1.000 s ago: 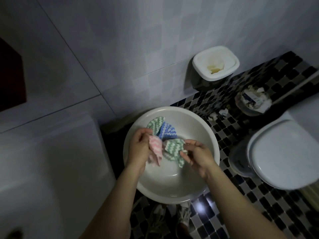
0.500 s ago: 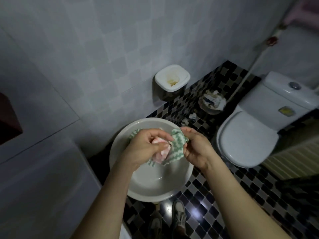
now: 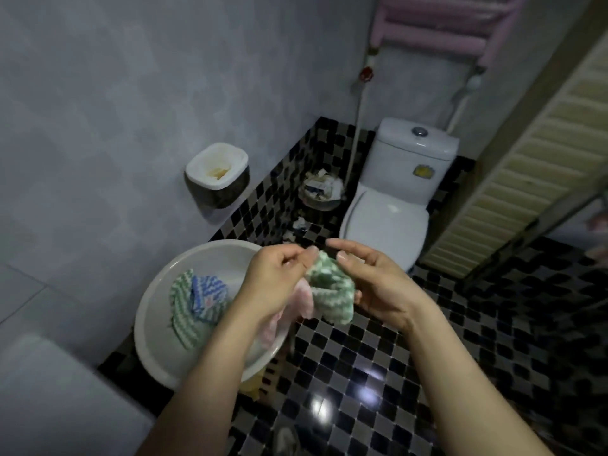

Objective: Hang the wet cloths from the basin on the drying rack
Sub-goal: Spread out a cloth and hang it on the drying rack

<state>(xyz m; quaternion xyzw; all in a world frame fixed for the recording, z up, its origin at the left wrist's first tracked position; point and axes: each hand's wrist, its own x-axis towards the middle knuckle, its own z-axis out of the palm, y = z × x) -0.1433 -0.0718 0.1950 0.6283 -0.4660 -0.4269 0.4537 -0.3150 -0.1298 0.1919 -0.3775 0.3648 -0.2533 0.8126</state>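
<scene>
The step in hand looks like separating 1 cloth from a lifted bundle. The left hand (image 3: 273, 284) grips a pale pink cloth (image 3: 301, 302) in curled fingers, its thumb and forefinger pinching the top of a green-and-white zigzag cloth (image 3: 332, 291). The right hand (image 3: 378, 284), half-curled, holds that cloth's other side. Just beyond, a blue zigzag cloth (image 3: 209, 289) lies in the round white plastic basin (image 3: 144, 311). The next move probably calls for spreading 1 cloth and carrying it to the pink-barred drying rack (image 3: 437, 31), high on the far wall.

Basin (image 3: 158, 343) left on floor (image 3: 378, 350), cloths (image 3: 200, 299) in it, toilet (image 3: 385, 232) behind to the right, waste basket (image 3: 320, 192) between wall bin (image 3: 217, 176) and toilet, rack (image 3: 437, 31) above.
</scene>
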